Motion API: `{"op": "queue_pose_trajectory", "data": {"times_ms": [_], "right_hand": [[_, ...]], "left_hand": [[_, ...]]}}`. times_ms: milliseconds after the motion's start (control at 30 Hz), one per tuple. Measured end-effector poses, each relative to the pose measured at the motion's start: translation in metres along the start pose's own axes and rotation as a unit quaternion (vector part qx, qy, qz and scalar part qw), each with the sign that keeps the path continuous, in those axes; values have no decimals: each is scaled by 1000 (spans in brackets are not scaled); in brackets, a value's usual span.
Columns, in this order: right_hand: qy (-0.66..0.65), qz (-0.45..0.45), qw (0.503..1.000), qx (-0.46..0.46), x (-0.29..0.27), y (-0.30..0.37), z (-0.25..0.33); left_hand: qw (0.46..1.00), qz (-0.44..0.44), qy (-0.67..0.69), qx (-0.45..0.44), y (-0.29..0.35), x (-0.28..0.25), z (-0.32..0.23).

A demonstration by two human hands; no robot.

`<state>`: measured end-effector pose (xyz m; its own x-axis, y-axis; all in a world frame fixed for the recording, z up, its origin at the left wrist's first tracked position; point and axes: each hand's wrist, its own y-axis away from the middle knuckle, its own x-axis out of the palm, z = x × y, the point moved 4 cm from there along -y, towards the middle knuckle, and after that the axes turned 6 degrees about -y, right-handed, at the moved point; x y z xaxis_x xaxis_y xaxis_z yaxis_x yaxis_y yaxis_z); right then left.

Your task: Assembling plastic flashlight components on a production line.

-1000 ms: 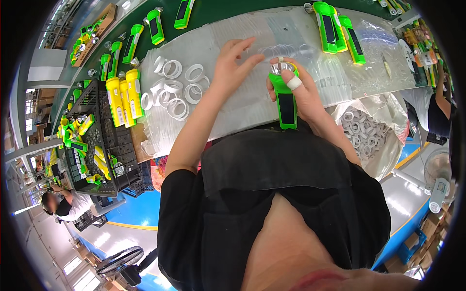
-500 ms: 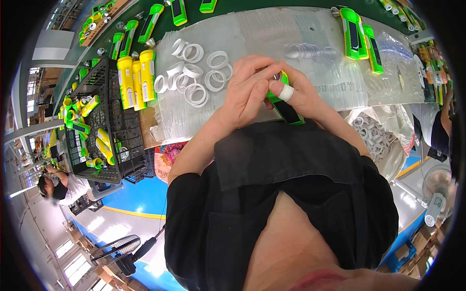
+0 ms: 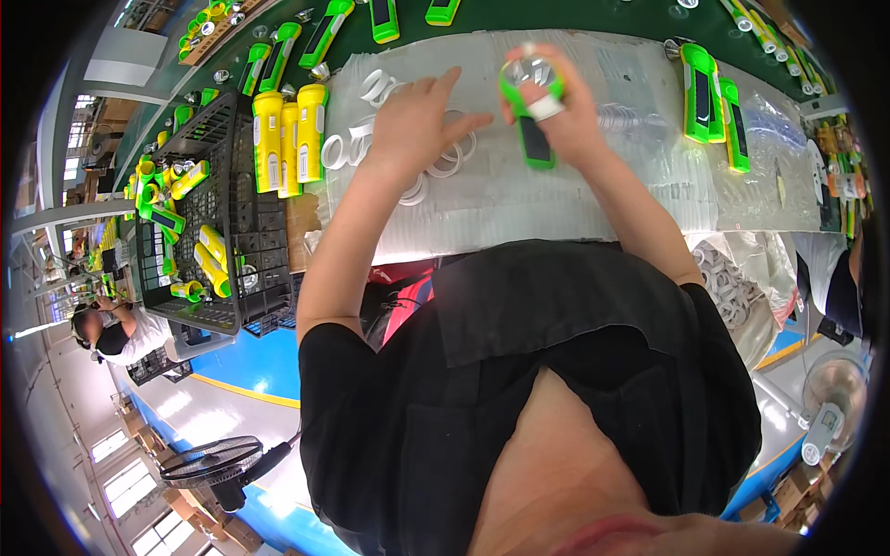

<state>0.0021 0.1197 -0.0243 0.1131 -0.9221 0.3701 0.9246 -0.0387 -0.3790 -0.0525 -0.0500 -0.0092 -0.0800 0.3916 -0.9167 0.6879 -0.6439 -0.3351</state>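
My right hand is closed round a green flashlight with a black panel on its side, held over the plastic-covered table. A shiny clear-looking reflector shows at the flashlight's head, somewhat blurred. A white band circles my right thumb. To the left, my left hand has its fingers spread and holds nothing. It is over a group of white rings, hiding several of them; whether it touches any I cannot tell.
Yellow flashlights stand left of the rings, beside a black crate holding more. Green flashlights stand at the right. An open bag of white rings hangs at the table's right front edge. A fan stands at lower left.
My hands have come apart. The right hand has carried the flashlight up and away from my body; the left has let go and moved left, opening over the rings. The view has shifted slightly.
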Motion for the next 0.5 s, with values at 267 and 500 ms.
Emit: {"op": "queue_pose_trajectory", "data": {"times_ms": [267, 500], "right_hand": [[29, 29, 999, 11, 8, 0, -4], [32, 38, 999, -7, 1, -2, -12]], "left_hand": [[903, 42, 410, -120, -14, -14, 29], [936, -139, 309, 92, -16, -50, -36]]}}
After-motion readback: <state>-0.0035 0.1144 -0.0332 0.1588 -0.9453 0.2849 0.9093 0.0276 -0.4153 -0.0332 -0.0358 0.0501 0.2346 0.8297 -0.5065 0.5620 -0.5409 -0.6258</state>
